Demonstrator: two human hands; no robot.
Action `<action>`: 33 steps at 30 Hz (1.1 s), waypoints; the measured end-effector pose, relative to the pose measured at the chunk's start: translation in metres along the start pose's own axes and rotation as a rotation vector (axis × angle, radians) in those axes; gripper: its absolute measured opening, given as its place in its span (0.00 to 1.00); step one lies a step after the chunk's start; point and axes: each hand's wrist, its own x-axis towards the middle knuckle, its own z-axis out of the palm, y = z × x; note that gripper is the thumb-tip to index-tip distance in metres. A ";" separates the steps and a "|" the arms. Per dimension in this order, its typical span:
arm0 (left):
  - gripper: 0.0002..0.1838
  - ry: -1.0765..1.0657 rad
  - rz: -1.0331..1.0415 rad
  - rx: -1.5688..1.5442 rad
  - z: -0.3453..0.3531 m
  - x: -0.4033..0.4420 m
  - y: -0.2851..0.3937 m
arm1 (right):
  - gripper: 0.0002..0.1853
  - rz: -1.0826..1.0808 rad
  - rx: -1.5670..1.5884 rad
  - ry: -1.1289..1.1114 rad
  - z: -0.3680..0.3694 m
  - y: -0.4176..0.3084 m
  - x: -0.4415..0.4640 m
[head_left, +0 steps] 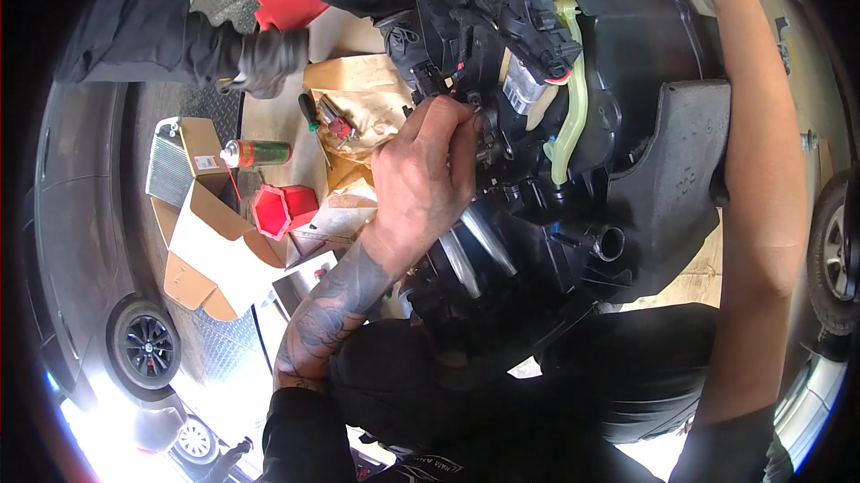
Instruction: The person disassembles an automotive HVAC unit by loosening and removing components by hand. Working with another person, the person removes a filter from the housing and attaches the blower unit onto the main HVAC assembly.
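A large black plastic car unit fills the middle and right of the view, with two silver metal pipes and a pale yellow-green hose. At its left side is my left hand, fingers bent and pressed together against small black parts. Whatever lies between those fingertips is hidden. My right forearm reaches up along the right side of the unit, and the hand itself is cut off by the top edge. Near the hose sits a clear and grey block.
Left of the unit are brown paper, a green-handled screwdriver, a spray can, a red hexagonal container and an opened cardboard box beside a pleated filter. Another person's dark sleeve enters upper left. Cars stand on both sides.
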 end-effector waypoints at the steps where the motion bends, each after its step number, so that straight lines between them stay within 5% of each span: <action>1: 0.06 -0.018 0.021 0.010 -0.001 0.001 -0.001 | 0.65 -0.002 0.016 -0.030 0.000 -0.001 0.000; 21: 0.15 -0.306 0.376 0.212 -0.030 0.031 -0.025 | 0.66 -0.097 0.217 -0.090 -0.007 0.018 -0.008; 33: 0.25 -0.415 0.690 0.627 -0.044 0.043 -0.028 | 0.62 -0.126 0.143 -0.063 -0.005 0.015 -0.009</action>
